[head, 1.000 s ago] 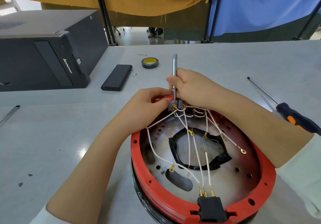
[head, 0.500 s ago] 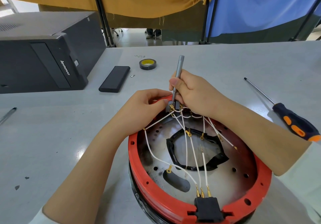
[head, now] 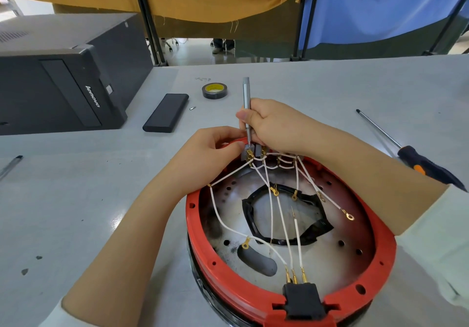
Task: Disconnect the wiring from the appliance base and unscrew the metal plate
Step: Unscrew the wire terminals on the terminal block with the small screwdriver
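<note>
Head view | one red-rimmed round appliance base | two screwdrivers: right hand grip closed round slim grey one, upright | left hand pinches grey terminal block

The slim grey screwdriver in the right hand tipped from upright to a lean, then stood upright again. Its tip stayed at the terminal block.

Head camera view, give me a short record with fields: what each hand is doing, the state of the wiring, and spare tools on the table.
right hand: grips grey slim screwdriver, tip down at terminal block
left hand: pinches the terminal block at red base far rim
white wires: several ring ends loose, three in black plug
spare tools: orange-black screwdriver, tape roll
</note>
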{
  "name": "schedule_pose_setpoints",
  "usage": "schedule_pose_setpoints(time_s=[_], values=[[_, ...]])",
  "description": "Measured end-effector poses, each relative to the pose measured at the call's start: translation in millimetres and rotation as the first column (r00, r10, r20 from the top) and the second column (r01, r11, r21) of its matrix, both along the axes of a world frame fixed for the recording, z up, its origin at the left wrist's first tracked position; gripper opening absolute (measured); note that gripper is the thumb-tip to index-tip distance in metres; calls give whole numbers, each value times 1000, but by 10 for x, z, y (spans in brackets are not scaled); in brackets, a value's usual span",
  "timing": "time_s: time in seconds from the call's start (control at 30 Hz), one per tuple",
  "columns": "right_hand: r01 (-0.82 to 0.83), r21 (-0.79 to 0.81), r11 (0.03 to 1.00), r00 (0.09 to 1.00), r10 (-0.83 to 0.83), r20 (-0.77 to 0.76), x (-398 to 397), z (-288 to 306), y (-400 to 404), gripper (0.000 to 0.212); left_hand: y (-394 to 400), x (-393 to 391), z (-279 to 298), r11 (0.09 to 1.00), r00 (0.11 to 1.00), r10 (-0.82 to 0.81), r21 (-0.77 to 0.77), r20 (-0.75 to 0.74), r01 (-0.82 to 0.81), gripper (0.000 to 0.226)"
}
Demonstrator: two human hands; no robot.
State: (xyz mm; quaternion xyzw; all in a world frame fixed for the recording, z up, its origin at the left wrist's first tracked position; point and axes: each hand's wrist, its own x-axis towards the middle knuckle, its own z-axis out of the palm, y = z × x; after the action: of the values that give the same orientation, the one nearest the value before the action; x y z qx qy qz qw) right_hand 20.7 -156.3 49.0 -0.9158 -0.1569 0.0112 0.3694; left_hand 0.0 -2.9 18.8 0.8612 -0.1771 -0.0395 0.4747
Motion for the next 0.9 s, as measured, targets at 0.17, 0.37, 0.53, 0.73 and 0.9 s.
schedule_pose_setpoints(time_s=[0.17,0.37,0.53,0.73,0.9], values=[[38,-143,989,998,-32,46,41,3,52,33,-4,-1,5,1000,1000,-1,-5,-2,1,21],[-22,202,979,997,6,81,-102,-87,-73,26,-11,-12,21,1000,1000,-5,-22,-11,5,21],[-52,86,995,992,42,119,-117,-99,-63,23,-22,-36,38,999,1000,-4,-36,-7,4,21],[-45,76,996,994,37,102,-112,-91,-38,21,-12,-29,29,999,1000,-11,-39,-14,10,21],[37,-31,999,998,-36,42,-9,-33,44,30,-7,-8,11,1000,1000,6,-11,-14,-7,20]])
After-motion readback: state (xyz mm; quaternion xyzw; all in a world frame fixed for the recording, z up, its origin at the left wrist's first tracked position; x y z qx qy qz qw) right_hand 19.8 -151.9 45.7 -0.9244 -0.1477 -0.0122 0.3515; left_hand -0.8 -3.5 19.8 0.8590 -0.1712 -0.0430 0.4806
